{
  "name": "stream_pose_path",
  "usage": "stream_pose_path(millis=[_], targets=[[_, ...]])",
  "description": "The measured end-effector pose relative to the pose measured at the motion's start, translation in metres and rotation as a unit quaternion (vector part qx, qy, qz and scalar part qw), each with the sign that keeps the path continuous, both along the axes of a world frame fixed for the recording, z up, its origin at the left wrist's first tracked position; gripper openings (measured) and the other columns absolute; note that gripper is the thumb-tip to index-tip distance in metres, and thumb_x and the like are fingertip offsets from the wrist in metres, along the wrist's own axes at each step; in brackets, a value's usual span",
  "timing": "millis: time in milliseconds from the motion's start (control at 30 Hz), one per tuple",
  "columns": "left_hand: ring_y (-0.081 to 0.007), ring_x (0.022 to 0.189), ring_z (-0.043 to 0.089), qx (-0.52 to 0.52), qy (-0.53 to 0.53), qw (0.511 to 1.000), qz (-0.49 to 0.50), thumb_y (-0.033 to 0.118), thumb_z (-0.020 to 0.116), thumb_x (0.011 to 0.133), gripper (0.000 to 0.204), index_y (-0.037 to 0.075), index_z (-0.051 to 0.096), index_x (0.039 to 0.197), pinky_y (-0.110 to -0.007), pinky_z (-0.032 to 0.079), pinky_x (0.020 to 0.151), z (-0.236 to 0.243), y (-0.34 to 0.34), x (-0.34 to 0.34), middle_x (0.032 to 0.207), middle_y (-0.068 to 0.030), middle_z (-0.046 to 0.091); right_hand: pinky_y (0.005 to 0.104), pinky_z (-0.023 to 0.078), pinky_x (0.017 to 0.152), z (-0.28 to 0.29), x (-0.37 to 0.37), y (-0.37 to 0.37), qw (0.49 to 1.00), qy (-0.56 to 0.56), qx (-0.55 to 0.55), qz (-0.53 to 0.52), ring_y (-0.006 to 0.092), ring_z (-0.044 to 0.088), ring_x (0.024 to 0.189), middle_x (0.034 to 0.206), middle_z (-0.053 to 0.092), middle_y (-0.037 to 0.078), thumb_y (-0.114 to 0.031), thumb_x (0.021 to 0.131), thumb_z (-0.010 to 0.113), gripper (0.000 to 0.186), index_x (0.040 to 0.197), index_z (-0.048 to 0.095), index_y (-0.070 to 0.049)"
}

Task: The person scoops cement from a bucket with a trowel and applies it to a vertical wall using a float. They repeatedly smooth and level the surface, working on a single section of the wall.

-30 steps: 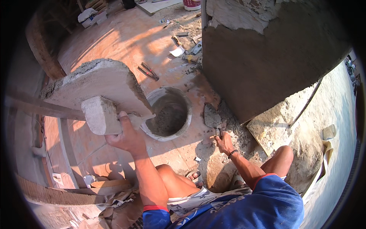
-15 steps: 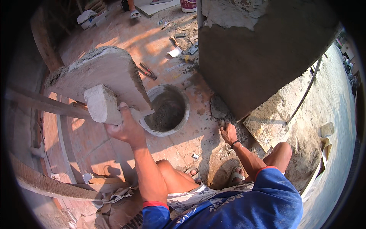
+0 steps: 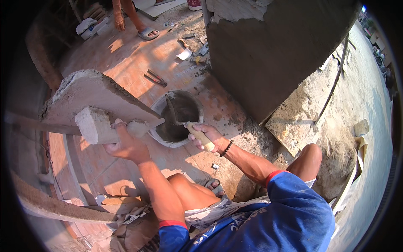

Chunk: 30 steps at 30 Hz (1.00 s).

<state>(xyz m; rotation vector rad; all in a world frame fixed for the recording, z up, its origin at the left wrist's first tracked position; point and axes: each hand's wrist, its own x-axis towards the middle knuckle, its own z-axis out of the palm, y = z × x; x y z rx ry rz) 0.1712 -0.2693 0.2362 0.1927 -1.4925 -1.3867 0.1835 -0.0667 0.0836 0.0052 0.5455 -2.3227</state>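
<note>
My left hand point(image 3: 131, 145) is closed around the handle of a plasterer's hawk point(image 3: 90, 93), a broad, mortar-crusted board tilted with its underside towards me. A chunky pale block point(image 3: 96, 126) sits on that underside beside my fingers. My right hand point(image 3: 213, 136) grips the pale handle of a trowel point(image 3: 201, 136). The trowel's blade reaches over a round bucket point(image 3: 157, 137) of grey wet mortar point(image 3: 187, 107); whether it touches the mortar I cannot tell.
A freshly rendered grey pillar point(image 3: 264, 63) rises at the right, above a dusty board point(image 3: 291, 130). Pliers point(image 3: 155, 78) and a scraper-like tool point(image 3: 184, 53) lie on the tiled floor. At the far left stands another person's sandaled foot point(image 3: 148, 33). Timber beams point(image 3: 63, 208) cross the left side.
The trowel has come from the floor beside the pillar's base, leftward to the bucket. The hawk has shifted left and down, its tilt altered. The other person's leg and hand show more.
</note>
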Motion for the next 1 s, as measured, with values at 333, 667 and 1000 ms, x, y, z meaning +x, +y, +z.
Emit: stream_pose_path(millis=[333,667,1000], targets=[[-0.0156,0.066,0.055,0.034,-0.014,0.999,0.014,0.006,0.066,0.082,0.016,-0.007,0.059,0.091,-0.029,0.047,0.059,0.0,-0.001,0.005,0.077,-0.0073,0.059,0.0353,0.049,0.058,-0.023,0.107,0.084,0.768,0.144,0.623,-0.042,0.0221,0.059,0.061,0.078,0.06,0.013,-0.022,0.088,0.058,0.048,0.128,0.048,0.002],[-0.0163,0.071,0.059,0.039,-0.013,0.999,0.02,0.004,0.068,0.079,0.023,-0.01,0.061,0.097,-0.029,0.05,0.061,-0.004,0.009,-0.003,0.087,-0.0106,0.064,0.0427,0.046,0.068,-0.111,0.16,0.192,0.656,0.168,0.736,-0.014,0.033,0.057,0.07,0.079,0.059,0.019,-0.026,0.083,0.06,0.038,0.109,0.055,0.001],[-0.0165,0.078,0.06,0.015,-0.029,0.999,0.01,0.005,0.069,0.079,0.028,-0.012,0.063,0.101,-0.03,0.049,0.066,-0.002,0.013,-0.004,0.093,-0.0119,0.065,0.0508,0.048,0.075,-0.124,0.116,0.179,0.531,0.202,0.817,-0.097,0.0472,0.061,0.087,0.09,0.063,0.03,-0.016,0.084,0.058,0.046,0.125,0.049,0.001]])
